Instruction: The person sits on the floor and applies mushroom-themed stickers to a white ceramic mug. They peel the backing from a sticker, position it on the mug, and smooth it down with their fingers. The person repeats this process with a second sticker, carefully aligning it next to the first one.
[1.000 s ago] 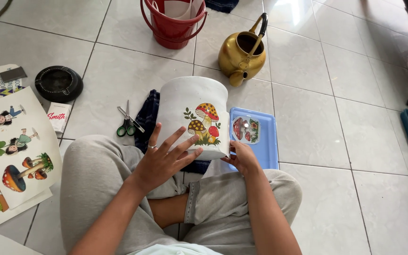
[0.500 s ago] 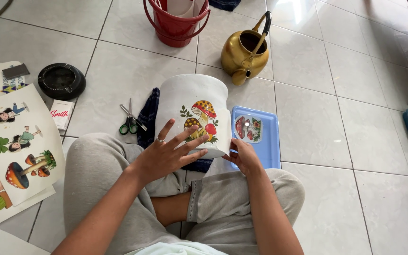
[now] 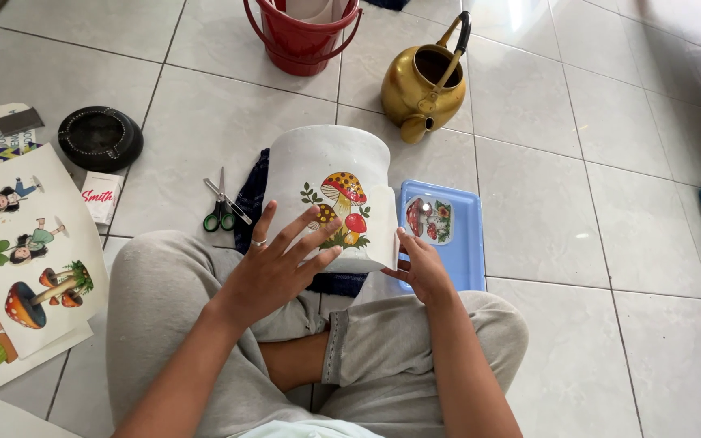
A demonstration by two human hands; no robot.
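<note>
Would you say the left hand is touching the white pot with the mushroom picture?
Touching. The head view shows the left hand lying flat on the white pot, its fingers spread across the mushroom picture.

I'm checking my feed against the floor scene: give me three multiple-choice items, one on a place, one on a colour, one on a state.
1. Where do the scissors lie?
A. on the tiles left of the white pot
B. inside the red bucket
C. on the blue tray

2. What colour is the kettle?
A. black
B. gold
C. green

3. How is the white pot held?
A. lifted by one hand only
B. standing untouched
C. left hand flat over the mushroom sticker, right hand at its side

Answers: 1 A, their green handles rest on bare tile beside the pot. 2 B, its body is shiny gold with a black grip. 3 C, spread left fingers cover the sticker's edge while the right hand steadies the lower rim.
</note>
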